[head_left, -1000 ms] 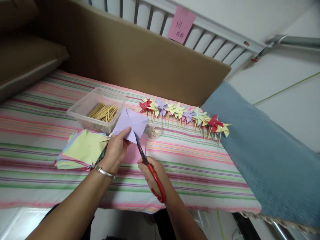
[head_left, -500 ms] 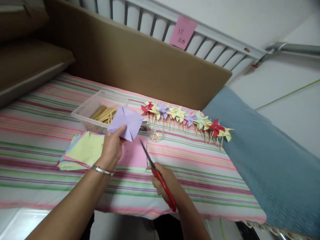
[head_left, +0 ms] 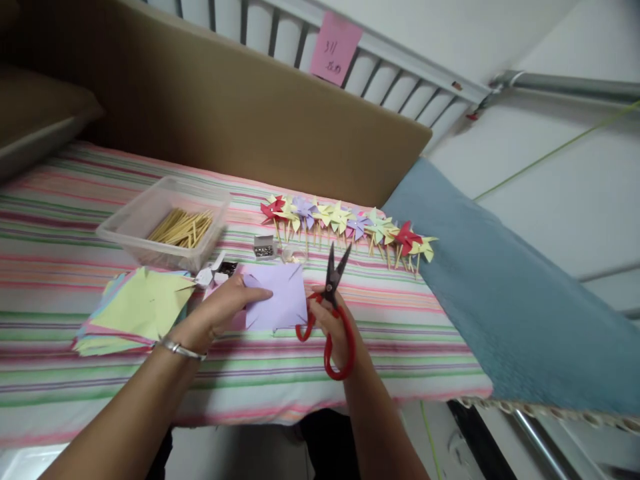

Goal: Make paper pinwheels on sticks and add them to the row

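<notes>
Your left hand (head_left: pixel 220 312) pinches the purple paper (head_left: pixel 280 303) low over the striped cloth (head_left: pixel 400 320). Your right hand (head_left: pixel 336 333) grips the scissors (head_left: pixel 330 290), blades apart. The open tips sit beside the paper and could snag it or nick your fingers.

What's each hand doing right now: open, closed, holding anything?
Left hand: closed on the purple paper square.
Right hand: closed on the red-handled scissors, blades open and pointing up.
</notes>
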A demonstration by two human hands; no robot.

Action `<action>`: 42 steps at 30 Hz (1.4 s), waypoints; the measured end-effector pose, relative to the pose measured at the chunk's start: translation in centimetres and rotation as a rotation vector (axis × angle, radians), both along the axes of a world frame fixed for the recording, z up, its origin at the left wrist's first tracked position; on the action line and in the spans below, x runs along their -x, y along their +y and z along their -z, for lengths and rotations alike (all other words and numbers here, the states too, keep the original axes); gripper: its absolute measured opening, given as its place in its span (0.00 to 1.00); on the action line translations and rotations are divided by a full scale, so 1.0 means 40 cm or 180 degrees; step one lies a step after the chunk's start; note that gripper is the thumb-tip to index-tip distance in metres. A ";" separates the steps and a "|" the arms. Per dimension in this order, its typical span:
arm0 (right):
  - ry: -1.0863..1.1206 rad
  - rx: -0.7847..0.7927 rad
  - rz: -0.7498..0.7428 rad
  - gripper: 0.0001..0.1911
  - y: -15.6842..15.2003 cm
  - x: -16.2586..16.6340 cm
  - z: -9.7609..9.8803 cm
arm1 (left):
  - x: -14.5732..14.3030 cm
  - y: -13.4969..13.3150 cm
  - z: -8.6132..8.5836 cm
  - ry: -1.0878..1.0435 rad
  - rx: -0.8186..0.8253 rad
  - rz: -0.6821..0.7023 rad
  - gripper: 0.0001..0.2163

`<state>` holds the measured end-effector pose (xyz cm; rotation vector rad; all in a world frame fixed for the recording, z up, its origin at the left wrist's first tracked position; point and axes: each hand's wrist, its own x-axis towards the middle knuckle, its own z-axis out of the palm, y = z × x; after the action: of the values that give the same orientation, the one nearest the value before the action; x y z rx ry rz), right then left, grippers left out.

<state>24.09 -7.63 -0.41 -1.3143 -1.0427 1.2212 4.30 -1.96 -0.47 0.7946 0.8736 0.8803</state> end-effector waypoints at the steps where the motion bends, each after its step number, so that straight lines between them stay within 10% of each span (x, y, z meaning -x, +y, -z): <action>1: -0.0039 -0.0038 -0.0045 0.21 -0.001 0.003 0.000 | -0.006 -0.006 0.004 0.0045 0.0009 0.0165 0.08; 6: -0.0234 -0.0044 -0.0176 0.19 -0.006 0.019 -0.001 | -0.031 -0.027 0.003 -0.0125 0.0203 0.0522 0.06; 21: 0.0308 -0.0659 0.0720 0.16 0.029 0.109 0.012 | -0.119 -0.085 0.014 -0.0876 0.0272 -0.0962 0.12; 34: -0.0637 0.0100 -0.0967 0.18 -0.037 0.109 -0.014 | 0.025 0.026 -0.023 -0.0649 -0.0318 -0.1959 0.12; 42: -0.0883 0.0752 -0.0997 0.16 -0.053 0.130 -0.043 | 0.033 0.038 -0.015 -0.1065 -0.0113 -0.1870 0.10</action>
<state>18.88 -9.76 1.32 -1.5771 -1.3739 1.4573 2.98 -0.42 0.15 0.3966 0.8013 1.5007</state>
